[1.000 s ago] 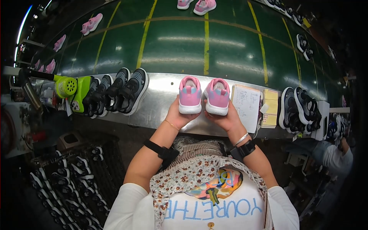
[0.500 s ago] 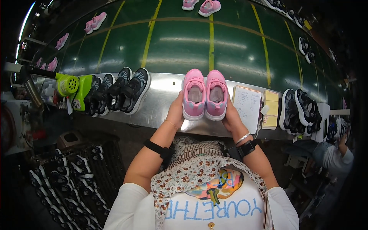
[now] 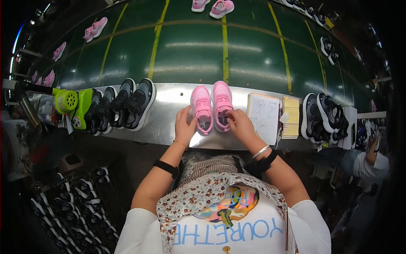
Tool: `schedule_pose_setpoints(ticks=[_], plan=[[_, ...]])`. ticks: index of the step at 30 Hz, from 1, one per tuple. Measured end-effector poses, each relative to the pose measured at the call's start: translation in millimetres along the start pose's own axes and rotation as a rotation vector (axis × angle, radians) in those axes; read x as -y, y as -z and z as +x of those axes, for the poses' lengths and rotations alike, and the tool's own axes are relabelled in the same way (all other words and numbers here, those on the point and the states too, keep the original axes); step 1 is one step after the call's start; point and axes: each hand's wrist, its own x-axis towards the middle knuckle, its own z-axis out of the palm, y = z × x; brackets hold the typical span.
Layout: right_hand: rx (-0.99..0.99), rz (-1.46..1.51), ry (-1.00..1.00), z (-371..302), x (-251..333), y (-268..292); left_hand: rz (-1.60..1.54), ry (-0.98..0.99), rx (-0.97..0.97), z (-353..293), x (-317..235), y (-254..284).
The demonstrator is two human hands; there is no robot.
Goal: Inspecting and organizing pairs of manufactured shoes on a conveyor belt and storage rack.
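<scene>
Nearest: person's white top [image 3: 139, 230] and floral-print brown-and-white cloth apron [image 3: 203, 194]. Both hands are out over the bare silver metal ledge [image 3: 167, 122]. Left hand [image 3: 185, 127]: open, fingers loosely bent, just beside the outer heel side of the left pink sneaker with white sole [image 3: 201, 101]; contact unclear. Right hand [image 3: 241, 126]: thumb and fingers bent at the ankle opening of the right pink sneaker with strap [image 3: 221, 95]; can't tell if it's gripping. The pink pair sits on the ledge side by side, toes pointing away, right one slightly farther forward.

Same ledge: spiral notebook with white pages [image 3: 263, 116] and yellow paper pad [image 3: 291, 113] to the right, black-and-grey sneakers with white soles [image 3: 141, 103] to the left.

Beyond: glossy green surface with yellow lines [image 3: 190, 59], more pink shoes [image 3: 222, 8] at its far side.
</scene>
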Motion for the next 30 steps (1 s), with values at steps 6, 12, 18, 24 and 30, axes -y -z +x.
schedule_pose_setpoints(ticks=[6,12,18,24,30], plan=[[0.302,-0.485,0.146,-6.5,32.2,-26.8,0.316,-0.336,0.197,20.2,-29.3,-3.0],[0.510,-0.475,-0.063,-0.8,36.8,-46.2,0.505,-0.447,0.153,27.5,-35.7,-10.8],[0.453,-0.443,-0.013,2.0,28.7,-54.2,0.540,-0.575,0.150,35.8,-29.8,-12.5],[0.319,-0.420,0.060,-3.6,24.5,-52.8,0.611,-0.597,0.145,36.6,-22.8,-17.8],[0.265,-0.437,0.138,-2.2,15.2,-44.8,0.658,-0.566,0.150,36.0,-34.4,-20.4]])
